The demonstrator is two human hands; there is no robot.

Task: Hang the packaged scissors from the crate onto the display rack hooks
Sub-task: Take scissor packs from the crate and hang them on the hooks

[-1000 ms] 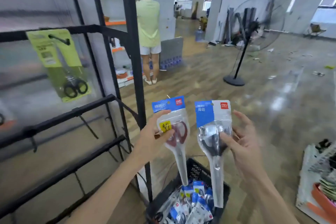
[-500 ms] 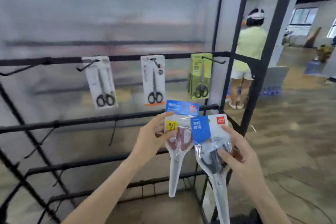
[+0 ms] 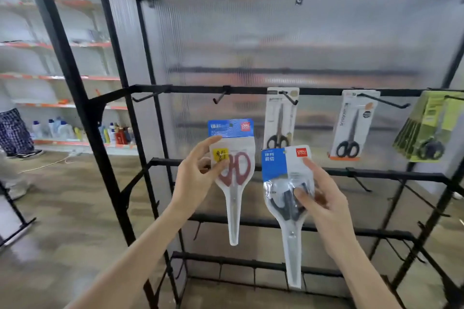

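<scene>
My left hand (image 3: 198, 178) pinches a packaged pair of red-handled scissors (image 3: 234, 170) by the upper left of the pack, blades pointing down. My right hand (image 3: 324, 200) grips a packaged pair of black-handled scissors (image 3: 285, 198) around the handles. Both packs are held up in front of the black display rack (image 3: 175, 88). Just above the red pack an empty hook (image 3: 221, 96) sticks out of the rail, and another empty hook (image 3: 145, 96) sits further left. The crate is out of view.
Three kinds of scissors hang on the same rail: a white pack (image 3: 280, 118), a second white pack (image 3: 352, 125) and a stack of green packs (image 3: 429, 128). Lower rails carry several empty hooks (image 3: 359, 180). Store shelves with bottles (image 3: 82, 130) and a person's legs (image 3: 15, 133) are at left.
The view has swung left from the crate and floor to face the rack front. Both hands, each holding its pack, have risen toward the middle rail.
</scene>
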